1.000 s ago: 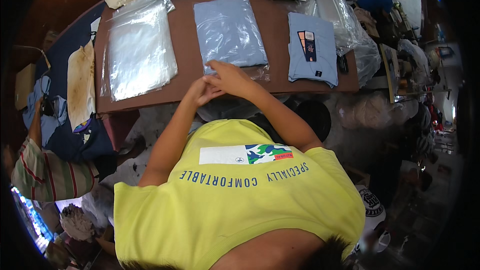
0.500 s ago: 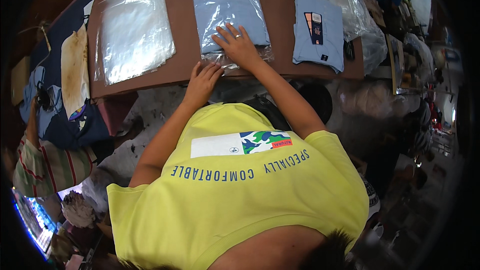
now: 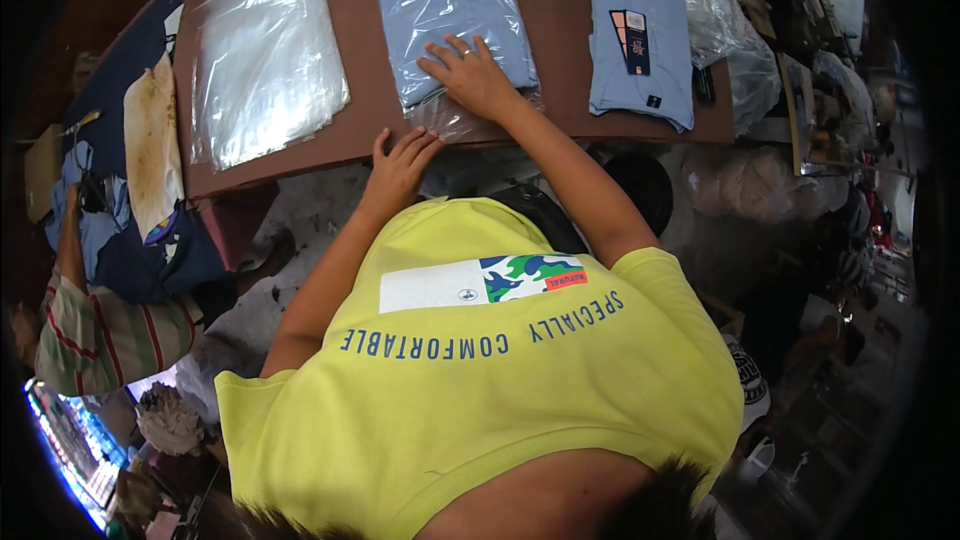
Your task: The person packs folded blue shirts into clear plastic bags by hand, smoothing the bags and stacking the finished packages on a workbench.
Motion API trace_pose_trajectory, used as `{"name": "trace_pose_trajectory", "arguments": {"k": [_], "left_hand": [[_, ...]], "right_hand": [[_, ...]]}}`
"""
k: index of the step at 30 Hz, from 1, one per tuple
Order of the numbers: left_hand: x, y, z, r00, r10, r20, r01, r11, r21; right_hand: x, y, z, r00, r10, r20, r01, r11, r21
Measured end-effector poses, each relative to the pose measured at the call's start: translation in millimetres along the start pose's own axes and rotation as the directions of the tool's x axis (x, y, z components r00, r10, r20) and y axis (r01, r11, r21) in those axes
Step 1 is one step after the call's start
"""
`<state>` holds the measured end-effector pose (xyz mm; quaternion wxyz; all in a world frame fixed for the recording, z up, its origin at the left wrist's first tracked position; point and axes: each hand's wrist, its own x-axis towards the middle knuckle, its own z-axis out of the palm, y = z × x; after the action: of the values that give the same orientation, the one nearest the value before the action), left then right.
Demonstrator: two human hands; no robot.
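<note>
A folded light blue garment inside a clear plastic bag lies flat at the middle of the table. My right hand rests on its near part, palm down with fingers spread, a ring on one finger. Beside the bag's near left corner is my left hand, its thumb apart and its other fingers stretched toward the bag's loose near edge. The fingertips meet the plastic by the table's rim. To the right sits another folded light blue garment, unbagged, carrying dark and orange hang tags.
A stack of clear plastic bags covers the left of the brown table. More crumpled plastic is at the far right. A stained pale board stands left, near a co-worker's striped sleeve and blue cloth.
The view has shifted slightly, so the table's things appear a little higher. Both hands keep nearly the same places on the bag. The co-worker at the left has barely moved.
</note>
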<state>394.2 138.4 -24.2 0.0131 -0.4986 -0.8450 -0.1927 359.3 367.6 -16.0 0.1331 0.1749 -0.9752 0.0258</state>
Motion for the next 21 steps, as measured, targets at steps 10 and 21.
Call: {"name": "trace_pose_trajectory", "arguments": {"k": [10,21], "left_hand": [[-2,0,-7,1.0,0.012,-0.003,-0.013,0.997,-0.07],[1,-18,-41,0.987,0.148,-0.063,-0.152,0.986,-0.071]], "right_hand": [[12,-3,14,0.996,0.086,-0.017,-0.085,0.995,0.043],[-124,11,-54,0.993,0.117,-0.015,-0.106,0.943,0.316]]}}
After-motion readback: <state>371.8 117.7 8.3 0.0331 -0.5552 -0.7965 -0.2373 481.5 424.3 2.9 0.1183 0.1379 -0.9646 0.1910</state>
